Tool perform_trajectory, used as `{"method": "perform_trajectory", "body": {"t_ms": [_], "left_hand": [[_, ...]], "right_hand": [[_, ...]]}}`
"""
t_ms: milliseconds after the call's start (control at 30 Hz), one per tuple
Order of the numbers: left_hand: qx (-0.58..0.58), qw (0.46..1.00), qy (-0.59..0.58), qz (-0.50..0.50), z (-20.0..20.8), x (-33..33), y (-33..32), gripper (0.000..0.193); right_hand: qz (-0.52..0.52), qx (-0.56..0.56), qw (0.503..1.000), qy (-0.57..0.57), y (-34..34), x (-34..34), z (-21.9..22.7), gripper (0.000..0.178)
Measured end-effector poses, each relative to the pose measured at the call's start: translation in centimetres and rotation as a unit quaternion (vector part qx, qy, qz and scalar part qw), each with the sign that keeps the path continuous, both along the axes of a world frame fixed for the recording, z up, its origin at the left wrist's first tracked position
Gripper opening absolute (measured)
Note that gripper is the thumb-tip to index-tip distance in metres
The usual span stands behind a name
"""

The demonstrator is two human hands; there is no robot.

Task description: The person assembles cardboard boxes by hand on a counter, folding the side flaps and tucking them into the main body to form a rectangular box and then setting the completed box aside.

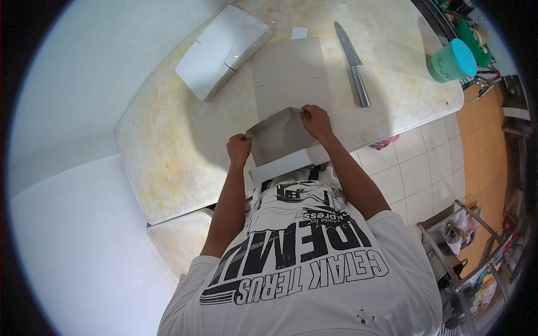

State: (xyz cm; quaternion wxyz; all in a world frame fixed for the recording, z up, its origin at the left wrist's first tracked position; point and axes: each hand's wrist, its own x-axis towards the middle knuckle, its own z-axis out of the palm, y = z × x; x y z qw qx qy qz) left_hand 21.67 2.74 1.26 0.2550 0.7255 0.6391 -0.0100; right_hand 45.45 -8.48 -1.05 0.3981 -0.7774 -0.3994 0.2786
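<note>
At the near edge of the table, a partly folded cardboard box (280,137) stands in front of me, grey inside and white outside, with some walls raised. My left hand (239,150) has its fingers closed on the box's left far corner. On the right far corner, my right hand (317,122) pinches the raised wall. Beyond the box lies a flat grey cardboard panel (288,70) with short slits; whether it joins the box I cannot tell. Farther left sits a stack of flat white cardboard sheets (221,50).
A kitchen knife (354,67) with a metal handle lies right of the panel. A small white paper piece (299,33) is at the panel's far end. Near the table's (162,151) right edge stands a tub with a turquoise lid (453,60). A metal rack (459,252) stands at lower right.
</note>
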Motion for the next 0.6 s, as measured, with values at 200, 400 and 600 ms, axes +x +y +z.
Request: {"method": "perform_trajectory", "body": {"t_ms": [200, 400, 600], "left_hand": [[-0.012, 0.999, 0.014, 0.037, -0.4, 0.0, -0.6, 0.023], [-0.016, 0.997, -0.052, 0.047, -1.3, -1.5, -1.0, 0.022], [-0.191, 0.958, -0.205, 0.064, 0.2, -0.9, -1.0, 0.024]], "right_hand": [[0.012, -0.020, 0.997, 0.077, -0.3, 0.7, 0.7, 0.026], [0.059, -0.020, 0.995, 0.080, -0.3, 1.3, 0.1, 0.027], [0.099, -0.023, 0.994, 0.033, -0.6, 2.2, -0.4, 0.023]]}}
